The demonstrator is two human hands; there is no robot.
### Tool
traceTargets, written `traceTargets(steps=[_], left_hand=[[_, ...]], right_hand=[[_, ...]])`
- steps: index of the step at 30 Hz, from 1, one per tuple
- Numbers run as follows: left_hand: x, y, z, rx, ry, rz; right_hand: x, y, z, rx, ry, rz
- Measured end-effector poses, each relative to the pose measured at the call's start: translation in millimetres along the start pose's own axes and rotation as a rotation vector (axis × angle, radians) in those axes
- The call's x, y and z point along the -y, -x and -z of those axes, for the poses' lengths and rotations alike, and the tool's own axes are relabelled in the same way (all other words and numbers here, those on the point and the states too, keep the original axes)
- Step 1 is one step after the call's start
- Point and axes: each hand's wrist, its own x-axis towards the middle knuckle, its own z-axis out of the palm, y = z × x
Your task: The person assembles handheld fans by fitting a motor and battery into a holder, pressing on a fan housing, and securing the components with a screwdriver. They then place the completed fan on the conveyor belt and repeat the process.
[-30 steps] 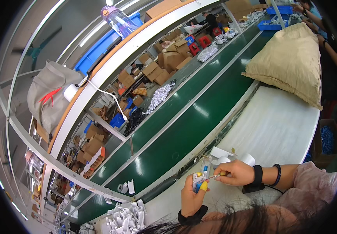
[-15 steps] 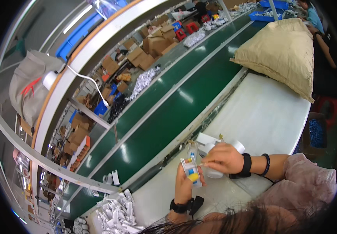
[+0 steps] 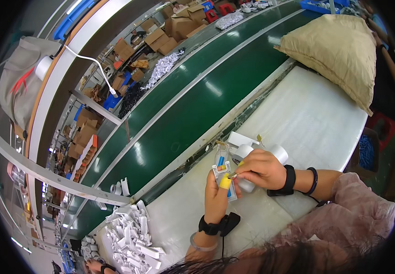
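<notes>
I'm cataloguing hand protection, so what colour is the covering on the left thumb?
Yellow: the thumb covering on the left hand shows best in the head view.

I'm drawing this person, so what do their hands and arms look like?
The left hand has a yellow thumb cover, black wristband with dark cable, and pale bracelet. The right hand has a black strap; above are a dark bracelet and loose pinkish sleeve.

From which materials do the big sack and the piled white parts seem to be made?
The sack: perhaps paper or woven plastic, mostly matt, with stiff creases. The white parts: likely moulded plastic, smooth, judging by their even colour and clean edges.
</notes>
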Motion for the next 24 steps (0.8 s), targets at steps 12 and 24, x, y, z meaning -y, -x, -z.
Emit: traceTargets(steps=[12,24], left_hand=[[-5.6,6.1,-9.5,0.099,-0.239,-0.171],[-6.2,11.4,-13.4,0.117,-0.301,-0.209]], right_hand=[[-0.7,1.1,2.5,-0.031,0.052,0.102],[3.2,-1.2,5.3,-0.070,0.118,0.174]])
